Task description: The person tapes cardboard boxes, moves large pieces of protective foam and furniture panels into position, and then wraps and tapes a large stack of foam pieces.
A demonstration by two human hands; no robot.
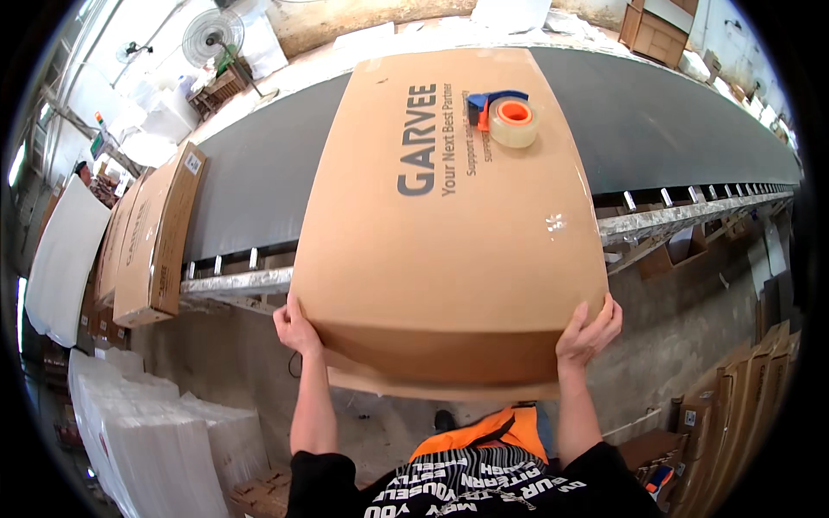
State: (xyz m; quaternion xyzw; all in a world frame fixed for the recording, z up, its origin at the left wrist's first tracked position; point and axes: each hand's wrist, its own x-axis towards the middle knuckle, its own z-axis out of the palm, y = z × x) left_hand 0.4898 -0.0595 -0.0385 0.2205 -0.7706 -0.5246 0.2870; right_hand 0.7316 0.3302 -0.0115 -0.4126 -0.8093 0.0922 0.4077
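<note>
A large brown cardboard box [449, 259] with dark print lies across the conveyor, its near end jutting out over the edge toward me. My left hand [298, 330] grips its near left corner, fingers curled around the side. At the near right corner my right hand [591, 331] holds the same box, fingers bent against the side face. On the far right part of its top rests a blue and orange tape dispenser [512, 123] with a roll of clear tape; neither hand touches it. The box's underside is hidden.
A dark conveyor belt [250, 186] with a metal roller frame [682, 212] runs left to right. More boxes [155, 237] stand at the left, near a person [102, 183]. White foam sheets [164, 440] are stacked lower left; cardboard [734, 423] leans lower right. A fan [212, 39] stands beyond.
</note>
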